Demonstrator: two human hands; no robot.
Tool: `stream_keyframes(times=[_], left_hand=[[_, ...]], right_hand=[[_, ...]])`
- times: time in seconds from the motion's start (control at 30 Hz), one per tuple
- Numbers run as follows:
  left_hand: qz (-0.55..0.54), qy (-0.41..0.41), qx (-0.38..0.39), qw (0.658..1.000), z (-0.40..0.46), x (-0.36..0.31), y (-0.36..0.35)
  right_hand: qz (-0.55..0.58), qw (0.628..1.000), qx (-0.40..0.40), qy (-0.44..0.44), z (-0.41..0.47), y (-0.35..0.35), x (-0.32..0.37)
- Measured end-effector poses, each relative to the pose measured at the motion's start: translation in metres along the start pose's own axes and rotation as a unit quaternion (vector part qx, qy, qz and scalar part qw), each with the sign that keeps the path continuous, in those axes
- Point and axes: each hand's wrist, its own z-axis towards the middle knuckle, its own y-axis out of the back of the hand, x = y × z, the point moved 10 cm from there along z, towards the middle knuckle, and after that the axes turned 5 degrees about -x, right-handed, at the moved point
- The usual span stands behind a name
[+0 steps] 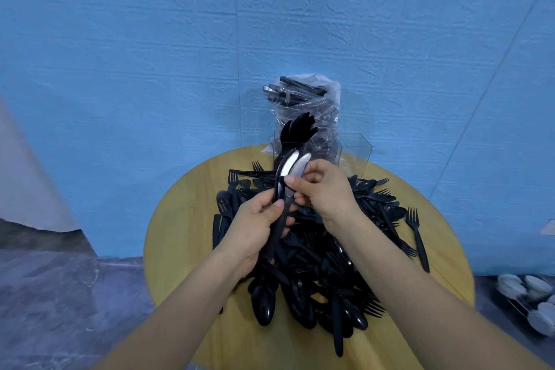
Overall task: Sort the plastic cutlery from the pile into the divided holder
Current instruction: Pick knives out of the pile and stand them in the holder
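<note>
Yellow table (180, 237), holder (354, 150) perhaps half-hidden

two hands (255, 219) (322, 186), one clear holder (354, 150), one bag (303, 105), one cutlery pile (315, 264)

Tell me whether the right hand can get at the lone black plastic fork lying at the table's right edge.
Probably yes: the black plastic fork lies apart from the pile, uncovered, but the right hand pinches knives and must release them first.
</note>
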Motion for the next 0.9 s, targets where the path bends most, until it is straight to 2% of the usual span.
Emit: stream_keyframes(times=[0.13, 0.23, 0.33, 0.43, 0.5, 0.57, 0.63, 0.7, 0.83, 0.9], left_hand=[[0.008, 0.019, 0.019, 1.0, -0.002, 0.004, -0.005], [0.021, 0.011, 0.015, 1.0, -0.002, 0.001, -0.007], [0.031, 0.002, 0.038, 0.999, 0.001, -0.002, -0.008], [0.044, 0.01, 0.064, 0.997, 0.001, -0.002, -0.009], [0.121, -0.019, 0.056, 0.991, 0.002, -0.006, -0.009], [0.228, -0.08, 0.048, 0.969, 0.003, -0.011, -0.013], [0.273, -0.129, 0.032, 0.953, 0.005, -0.013, -0.014], [0.266, -0.139, 0.031, 0.953, 0.006, -0.01, -0.011], [0.22, -0.105, 0.012, 0.97, 0.009, 0.0, 0.006], [0.188, -0.086, -0.01, 0.978, 0.013, 0.005, 0.017]], right_hand=[[-0.033, 0.999, -0.013, 0.024, -0.002, 0.003, 0.004], [-0.024, 0.999, -0.024, 0.011, -0.002, 0.004, 0.003], [0.006, 1.0, 0.006, -0.012, -0.002, -0.003, 0.001], [0.006, 0.999, 0.043, 0.006, -0.002, -0.009, 0.007], [-0.006, 0.999, 0.031, 0.027, 0.002, -0.007, 0.007], [-0.034, 0.998, -0.004, 0.043, 0.008, -0.004, 0.002], [-0.079, 0.995, -0.03, 0.062, 0.01, -0.004, -0.003], [-0.129, 0.989, -0.024, 0.071, 0.009, -0.007, -0.006], [-0.184, 0.98, 0.029, 0.066, 0.009, -0.008, -0.006], [-0.219, 0.974, 0.008, 0.061, 0.013, 0.009, -0.007]])
